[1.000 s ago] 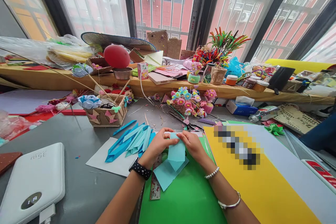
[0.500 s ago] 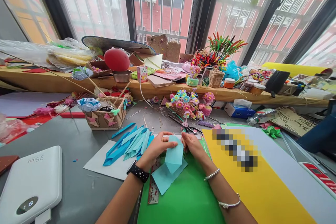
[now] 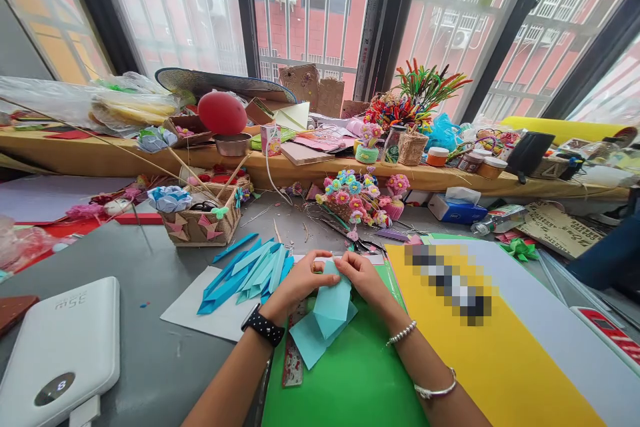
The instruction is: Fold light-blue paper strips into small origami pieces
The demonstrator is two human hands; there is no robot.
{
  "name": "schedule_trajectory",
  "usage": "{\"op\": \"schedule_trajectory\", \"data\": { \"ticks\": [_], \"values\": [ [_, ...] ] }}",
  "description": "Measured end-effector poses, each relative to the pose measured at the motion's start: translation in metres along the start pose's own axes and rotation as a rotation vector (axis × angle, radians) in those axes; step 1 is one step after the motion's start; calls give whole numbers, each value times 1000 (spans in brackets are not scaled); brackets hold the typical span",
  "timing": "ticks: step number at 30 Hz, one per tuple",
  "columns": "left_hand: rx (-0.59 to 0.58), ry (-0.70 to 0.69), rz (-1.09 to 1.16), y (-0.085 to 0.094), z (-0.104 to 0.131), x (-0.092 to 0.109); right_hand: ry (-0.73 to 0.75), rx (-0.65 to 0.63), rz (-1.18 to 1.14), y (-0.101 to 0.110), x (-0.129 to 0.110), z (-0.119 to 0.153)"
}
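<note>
Both of my hands are on a light-blue piece of folded paper [image 3: 332, 307], above a green sheet [image 3: 370, 373]. My left hand [image 3: 306, 280] pinches its upper left edge between thumb and fingers. The thumb and forefinger of my right hand [image 3: 364, 279] close on its top edge, close to the left fingertips. Below the folded part lies a light-blue flap or second sheet [image 3: 309, 343]; I cannot tell whether the two are joined. A patterned ruler [image 3: 293, 367] lies partly under the paper. Left of my hands, blue folded paper strips [image 3: 245, 273] are piled on a white sheet [image 3: 200, 320].
A white power bank [image 3: 65, 340] lies at the left. Behind are a decorated box [image 3: 200, 227], crocheted flowers [image 3: 353, 193] and pliers [image 3: 363, 243]. Yellow paper [image 3: 480, 360] is at the right, with a tissue box [image 3: 456, 208] and a plastic bottle [image 3: 500, 219] beyond.
My right hand has moved left and its fingertips now close on the paper's top edge. The paper has tilted slightly. My left hand keeps its hold in nearly the same place.
</note>
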State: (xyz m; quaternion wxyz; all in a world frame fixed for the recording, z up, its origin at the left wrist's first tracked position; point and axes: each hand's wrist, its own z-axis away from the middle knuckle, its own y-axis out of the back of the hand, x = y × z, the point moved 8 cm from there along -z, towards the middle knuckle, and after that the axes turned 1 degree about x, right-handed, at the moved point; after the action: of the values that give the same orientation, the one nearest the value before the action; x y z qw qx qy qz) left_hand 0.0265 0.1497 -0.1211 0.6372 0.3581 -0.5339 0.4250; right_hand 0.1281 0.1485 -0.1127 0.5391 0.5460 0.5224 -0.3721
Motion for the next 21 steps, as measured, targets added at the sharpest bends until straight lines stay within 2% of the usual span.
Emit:
{"op": "schedule_trajectory", "data": {
  "ticks": [5,12,17,21],
  "values": [
    [-29,10,-4,-3,2,1,-1,-18,22,-1,-2,1],
    [-24,16,25,-1,0,-3,-4,83,34,4,-3,1],
    [28,43,105,4,-1,-4,-41,176,-65,14,4,0],
    [53,54,180,9,2,1,-103,203,-193,19,9,2]
  ]
}}
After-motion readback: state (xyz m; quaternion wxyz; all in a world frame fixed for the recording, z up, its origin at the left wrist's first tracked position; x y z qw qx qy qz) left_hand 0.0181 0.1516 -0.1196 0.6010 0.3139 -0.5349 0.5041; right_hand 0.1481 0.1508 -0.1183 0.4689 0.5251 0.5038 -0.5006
